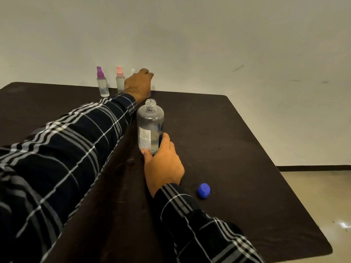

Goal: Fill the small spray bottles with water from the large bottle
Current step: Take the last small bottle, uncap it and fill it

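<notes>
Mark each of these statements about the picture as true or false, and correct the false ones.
1. The large bottle has its cap on. False: its neck is open, and the blue cap lies on the table.
2. The right hand holds the large bottle near its base. True.
3. The large bottle is tipped over and pouring. False: it is upright.
4. The left hand reaches to the far edge of the table. True.
5. The purple-topped spray bottle lies on its side. False: it stands upright, beside the pink-topped spray bottle.
</notes>
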The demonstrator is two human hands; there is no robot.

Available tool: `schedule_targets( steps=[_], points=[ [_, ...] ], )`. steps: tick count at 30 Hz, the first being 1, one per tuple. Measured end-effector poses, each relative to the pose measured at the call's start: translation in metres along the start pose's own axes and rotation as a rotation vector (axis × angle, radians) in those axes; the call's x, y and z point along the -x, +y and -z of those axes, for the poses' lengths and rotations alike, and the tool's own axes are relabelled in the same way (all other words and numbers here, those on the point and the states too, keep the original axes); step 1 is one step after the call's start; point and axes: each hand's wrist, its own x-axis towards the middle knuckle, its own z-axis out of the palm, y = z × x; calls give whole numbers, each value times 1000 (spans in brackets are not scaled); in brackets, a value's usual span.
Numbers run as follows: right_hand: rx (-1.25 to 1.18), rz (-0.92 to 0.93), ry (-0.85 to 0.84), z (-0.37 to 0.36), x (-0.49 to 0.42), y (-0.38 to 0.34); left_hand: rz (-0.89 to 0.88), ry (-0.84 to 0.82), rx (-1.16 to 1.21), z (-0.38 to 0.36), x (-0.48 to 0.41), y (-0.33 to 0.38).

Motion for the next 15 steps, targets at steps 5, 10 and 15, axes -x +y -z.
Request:
schedule_targets(
  steps=[5,10,15],
  points=[
    [12,1,13,-1,-2,1,17,37,2,9,-5,-7],
    [31,-11,24,-1,-2,1,19,-39,321,28,5,-19],
    [4,-10,46,4,10,-1,26,-116,418,71,55,-42]
  ],
)
